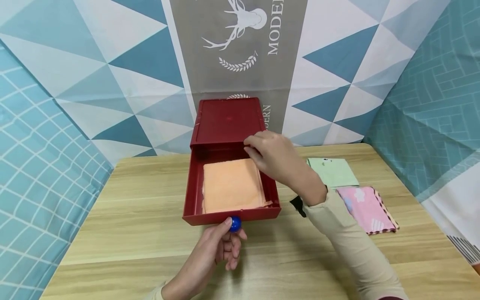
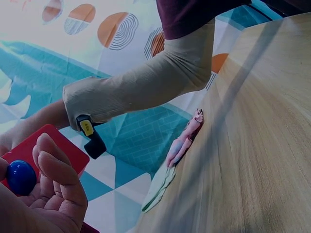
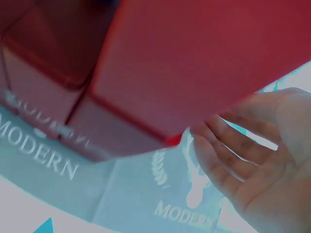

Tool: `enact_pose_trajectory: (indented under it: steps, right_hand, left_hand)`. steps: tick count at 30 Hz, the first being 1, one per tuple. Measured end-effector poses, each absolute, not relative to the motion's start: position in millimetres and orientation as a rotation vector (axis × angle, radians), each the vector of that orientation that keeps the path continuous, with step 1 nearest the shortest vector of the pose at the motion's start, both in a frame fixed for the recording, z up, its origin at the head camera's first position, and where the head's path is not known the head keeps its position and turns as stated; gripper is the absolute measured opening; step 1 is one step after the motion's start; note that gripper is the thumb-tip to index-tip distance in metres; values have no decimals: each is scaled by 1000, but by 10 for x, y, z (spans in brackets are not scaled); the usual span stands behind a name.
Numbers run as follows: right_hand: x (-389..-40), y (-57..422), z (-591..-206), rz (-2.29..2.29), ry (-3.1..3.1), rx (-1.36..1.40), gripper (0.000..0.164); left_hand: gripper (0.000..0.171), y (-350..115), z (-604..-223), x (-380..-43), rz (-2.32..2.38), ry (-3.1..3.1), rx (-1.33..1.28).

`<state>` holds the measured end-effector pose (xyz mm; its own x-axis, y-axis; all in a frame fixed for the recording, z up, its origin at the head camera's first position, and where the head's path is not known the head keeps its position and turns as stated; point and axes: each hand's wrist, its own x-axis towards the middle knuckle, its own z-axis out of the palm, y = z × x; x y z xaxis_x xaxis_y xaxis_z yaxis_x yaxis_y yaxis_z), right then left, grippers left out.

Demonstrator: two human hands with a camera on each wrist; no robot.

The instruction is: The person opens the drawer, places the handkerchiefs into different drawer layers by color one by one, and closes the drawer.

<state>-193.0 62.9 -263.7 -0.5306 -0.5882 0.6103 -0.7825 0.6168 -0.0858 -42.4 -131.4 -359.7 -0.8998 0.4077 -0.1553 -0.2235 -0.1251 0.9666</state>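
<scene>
A dark red box [image 1: 229, 121] stands against the back wall with its drawer [image 1: 215, 218] pulled out toward me. Inside the drawer lies a folded orange towel [image 1: 232, 185]. My left hand [image 1: 210, 246] is at the drawer's front, thumb and fingers pinching its round blue knob [image 1: 235, 224]. The knob [image 2: 21, 177] also shows in the left wrist view beside the curled fingers [image 2: 60, 170]. Over the drawer's right rear corner hovers my right hand [image 1: 275, 158], loosely bent, with nothing visible in it. In the right wrist view its fingers [image 3: 233, 141] are spread beside the red wall.
On the wooden table [image 1: 131, 216] to the right lie a folded green towel [image 1: 333, 171] and a folded pink towel [image 1: 367, 209] just in front of it. Patterned cloth walls [image 1: 333, 66] enclose the back and sides. The right forearm crosses close to both towels.
</scene>
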Motion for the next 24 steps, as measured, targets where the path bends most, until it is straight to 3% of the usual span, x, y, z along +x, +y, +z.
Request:
enact_pose_trajectory:
  steps: [11,24]
  right_hand:
    - [-2417,961,-2755,721,-2511,1051,41]
    - [-2550,1127,-2856,975,-2521,1170,40]
  left_hand:
    - [59,-1308,-3593,-427,2057,1741,167]
    - [60,-1308,-3594,-422,2048,1747,173]
